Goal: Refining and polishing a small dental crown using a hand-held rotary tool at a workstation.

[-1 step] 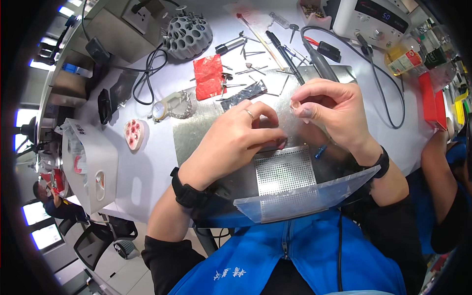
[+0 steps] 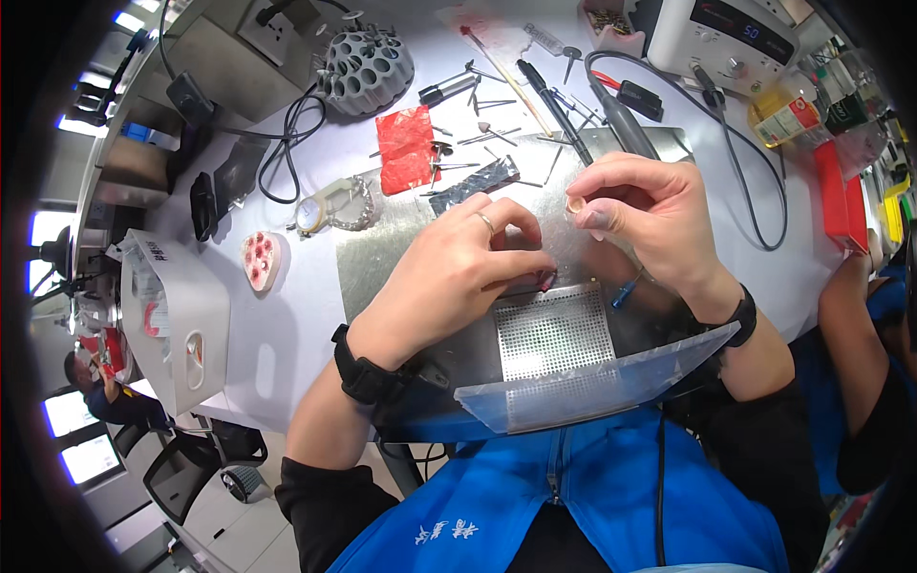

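Unmoved hands [image 2: 535,244], curled over metal plate [image 2: 382,253]

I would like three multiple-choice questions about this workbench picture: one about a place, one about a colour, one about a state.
1. Where does the red foil piece lie?
A. beyond the left hand, below the grey round holder
B. on the perforated grid
C. inside the white box

2. What colour is the band on the left wrist?
A. yellow
B. black
C. white

3. What is the right hand doing?
A. lying flat and empty
B. gripping the grey handpiece
C. pinching a small pale ring in its fingers

Answers: 1 A, it lies below the grey round holder. 2 B, the band is black. 3 C, the right hand pinches the small pale ring.
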The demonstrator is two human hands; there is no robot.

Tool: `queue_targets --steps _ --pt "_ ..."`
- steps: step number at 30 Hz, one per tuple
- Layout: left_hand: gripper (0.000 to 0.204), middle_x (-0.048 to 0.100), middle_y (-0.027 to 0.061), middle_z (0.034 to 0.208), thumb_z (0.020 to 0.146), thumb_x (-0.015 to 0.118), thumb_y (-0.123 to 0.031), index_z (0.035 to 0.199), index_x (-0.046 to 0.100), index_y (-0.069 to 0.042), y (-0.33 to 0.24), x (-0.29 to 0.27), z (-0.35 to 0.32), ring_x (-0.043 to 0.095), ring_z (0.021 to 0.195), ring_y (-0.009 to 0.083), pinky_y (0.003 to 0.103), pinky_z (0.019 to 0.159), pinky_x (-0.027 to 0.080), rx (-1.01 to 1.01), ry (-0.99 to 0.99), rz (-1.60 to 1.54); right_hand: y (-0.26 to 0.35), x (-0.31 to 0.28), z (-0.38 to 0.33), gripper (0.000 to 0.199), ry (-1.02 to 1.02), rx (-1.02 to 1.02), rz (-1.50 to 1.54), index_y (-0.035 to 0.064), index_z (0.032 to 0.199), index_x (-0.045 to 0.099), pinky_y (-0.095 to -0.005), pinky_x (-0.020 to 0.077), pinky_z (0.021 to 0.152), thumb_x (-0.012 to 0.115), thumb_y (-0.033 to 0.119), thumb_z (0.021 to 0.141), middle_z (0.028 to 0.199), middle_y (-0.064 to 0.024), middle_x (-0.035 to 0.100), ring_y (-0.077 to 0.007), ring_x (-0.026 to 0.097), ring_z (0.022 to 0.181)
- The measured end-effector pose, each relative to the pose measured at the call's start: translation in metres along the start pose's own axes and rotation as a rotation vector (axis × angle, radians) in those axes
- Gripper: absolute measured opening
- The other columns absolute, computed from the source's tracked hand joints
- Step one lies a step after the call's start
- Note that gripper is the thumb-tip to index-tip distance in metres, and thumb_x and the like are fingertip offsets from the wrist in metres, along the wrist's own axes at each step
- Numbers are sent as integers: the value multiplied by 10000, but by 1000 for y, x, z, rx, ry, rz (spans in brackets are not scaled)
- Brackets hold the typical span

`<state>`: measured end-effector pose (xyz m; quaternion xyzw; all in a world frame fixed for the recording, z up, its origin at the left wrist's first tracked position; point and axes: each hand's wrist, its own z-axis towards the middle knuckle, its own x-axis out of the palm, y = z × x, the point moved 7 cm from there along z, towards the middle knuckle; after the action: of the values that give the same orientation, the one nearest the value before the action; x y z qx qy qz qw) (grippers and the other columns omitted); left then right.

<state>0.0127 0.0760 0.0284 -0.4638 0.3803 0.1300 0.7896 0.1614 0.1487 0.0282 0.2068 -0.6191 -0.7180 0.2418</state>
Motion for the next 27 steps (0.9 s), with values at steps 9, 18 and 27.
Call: queue_targets --steps 9,18,27 --pt "283 652 31 997 691 793 -51 962 753 -120 -2 3 0 598 813 213 325 694 523 59 11 23 -4 7 -1 120 32 96 202 -68 991 712 -244 564 735 670 -31 885 905 -120 725 -138 688 796" --pt "196 748 123 875 763 786 10 951 736 31 11 -24 -11 721 758 165 241 704 558 -130 -396 -409 8 21 -7 179 115 -187 -163 -57 1023 709 -233 557 752 696 -76 845 1022 -113 670 -144 674 850" --pt "229 750 121 847 720 824 22 931 734 33 1 -26 -12 725 770 160 248 688 569 25 -415 -385 5 24 -13 321 71 -137 -18 -69 1124 662 -273 564 809 723 -91 810 1016 -140 675 -192 696 901"
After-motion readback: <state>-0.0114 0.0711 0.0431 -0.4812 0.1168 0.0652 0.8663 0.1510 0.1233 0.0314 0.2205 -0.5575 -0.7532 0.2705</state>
